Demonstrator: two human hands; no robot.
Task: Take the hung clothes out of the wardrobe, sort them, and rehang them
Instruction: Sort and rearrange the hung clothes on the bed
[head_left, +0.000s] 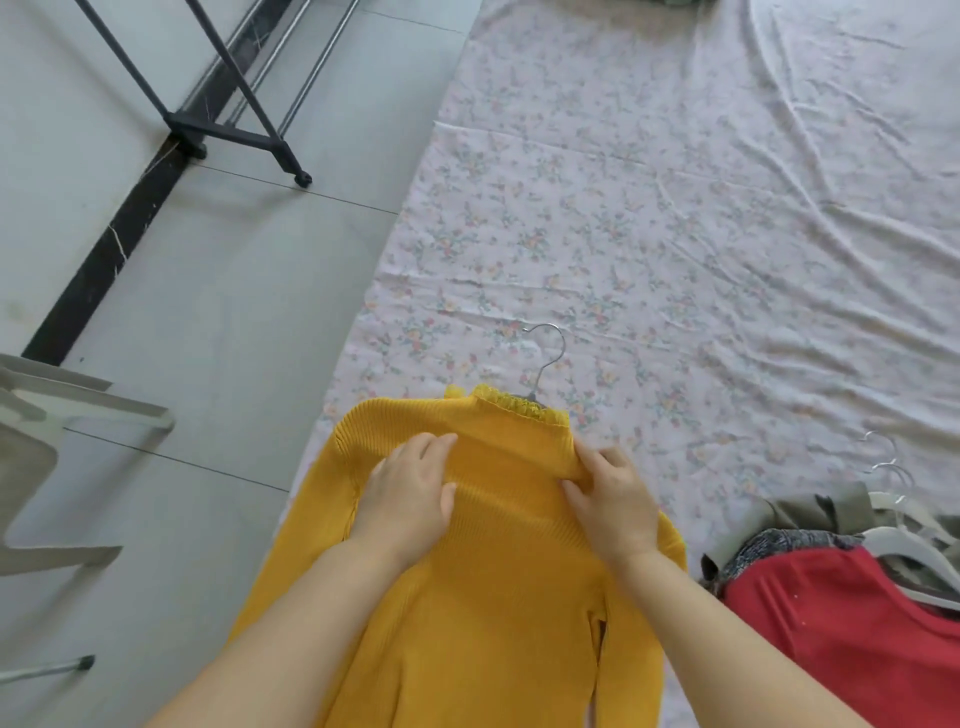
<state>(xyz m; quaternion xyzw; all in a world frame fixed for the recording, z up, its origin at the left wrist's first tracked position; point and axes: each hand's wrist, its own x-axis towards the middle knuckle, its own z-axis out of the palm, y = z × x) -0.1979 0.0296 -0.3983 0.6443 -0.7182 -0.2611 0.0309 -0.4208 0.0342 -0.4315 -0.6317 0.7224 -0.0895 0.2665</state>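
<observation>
Left hand (410, 493) flat, right hand (613, 501) pinching yellow sweater (498, 597): tugging may stretch the collar (511, 402) over the hanger (545, 366) at 12 o'clock.

Left grip (410, 493) pressing flat, right grip (613, 499) pinching, forearms forward

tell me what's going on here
A person is working on a yellow sweater spread on a floral sheet, with the hook of a metal hanger poking out of its collar. The left hand lies flat on one shoulder; the right hand pinches fabric at the other. Other clothes on hangers, including a red garment, lie heaped alongside.
</observation>
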